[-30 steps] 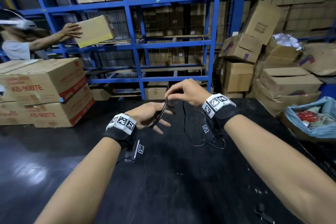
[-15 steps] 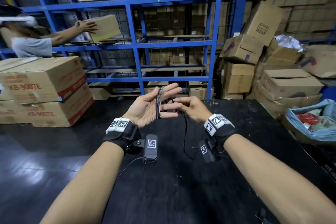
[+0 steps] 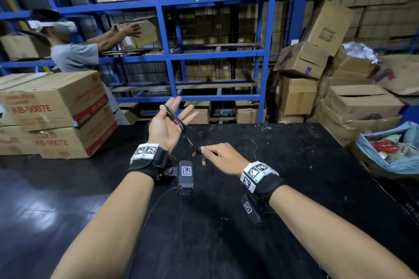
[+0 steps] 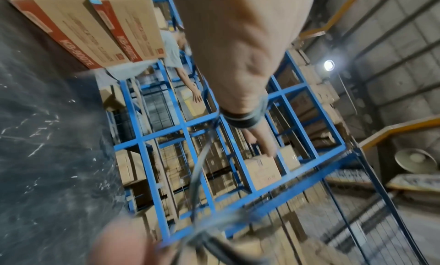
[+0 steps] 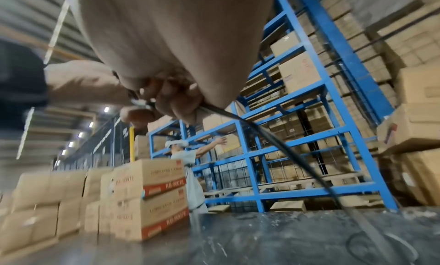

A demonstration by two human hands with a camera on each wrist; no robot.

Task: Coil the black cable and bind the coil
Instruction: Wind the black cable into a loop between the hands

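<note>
My left hand (image 3: 166,127) is raised above the black table (image 3: 294,188), palm up, fingers straight and spread. Several turns of the thin black cable (image 3: 175,118) are wound round those fingers; the left wrist view shows the wraps (image 4: 240,119) as a tight band round them. From the coil a strand drops to my right hand (image 3: 217,158), which pinches it between thumb and fingertips just below and right of the left palm. In the right wrist view the cable (image 5: 273,137) leaves the curled fingers (image 5: 171,103) and runs down to the table. A slack loop (image 3: 249,144) lies beyond the right hand.
Stacked cartons (image 3: 56,115) stand on the table's left end. A blue rack (image 3: 163,52) with boxes rises behind it, and another person (image 3: 72,56) pushes a box onto a shelf there. Loose cartons (image 3: 358,102) and a blue bag (image 3: 390,147) crowd the right side.
My right hand has come off the left fingers and drawn down towards me with the strand. The left hand rose and spread its fingers. The person behind pushed the box further right.
</note>
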